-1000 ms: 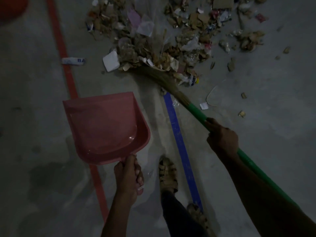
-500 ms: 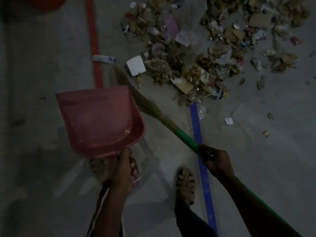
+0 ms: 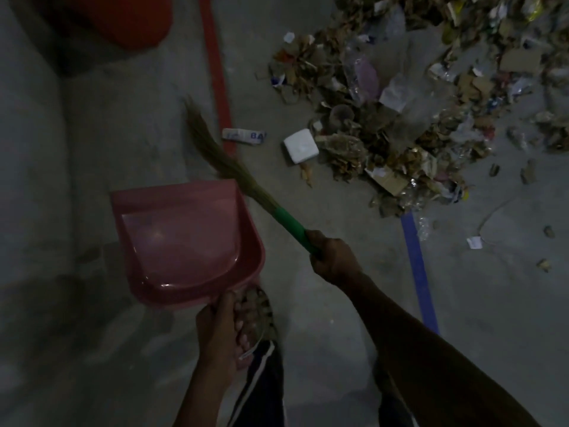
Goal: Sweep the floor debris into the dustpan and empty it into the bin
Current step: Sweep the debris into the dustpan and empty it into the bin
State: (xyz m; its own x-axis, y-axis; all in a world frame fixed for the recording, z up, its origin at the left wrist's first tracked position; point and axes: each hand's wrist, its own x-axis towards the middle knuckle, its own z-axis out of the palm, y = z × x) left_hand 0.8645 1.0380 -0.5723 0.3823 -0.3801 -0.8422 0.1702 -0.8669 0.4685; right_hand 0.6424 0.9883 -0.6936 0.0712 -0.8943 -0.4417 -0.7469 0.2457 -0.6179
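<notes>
Left hand (image 3: 220, 329) grips the pink plastic dustpan (image 3: 187, 241) handle, largely hidden; right hand (image 3: 334, 260) grips the green-handled grass broom (image 3: 237, 177). Mixed debris pile (image 3: 400, 118) far right, cut off; red bin (image 3: 117, 16) far left, dim.

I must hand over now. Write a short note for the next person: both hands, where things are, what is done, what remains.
Left hand grips the handle of the pink dustpan, which is empty.
Right hand grips the broom; its bristles point up-left, past the pan's far corner.
Debris pile lies to the upper right, unswept.
The red object at top left may be the bin.
Done: nothing collected.
Left: sweep the pile into the pan, then empty it.
</notes>
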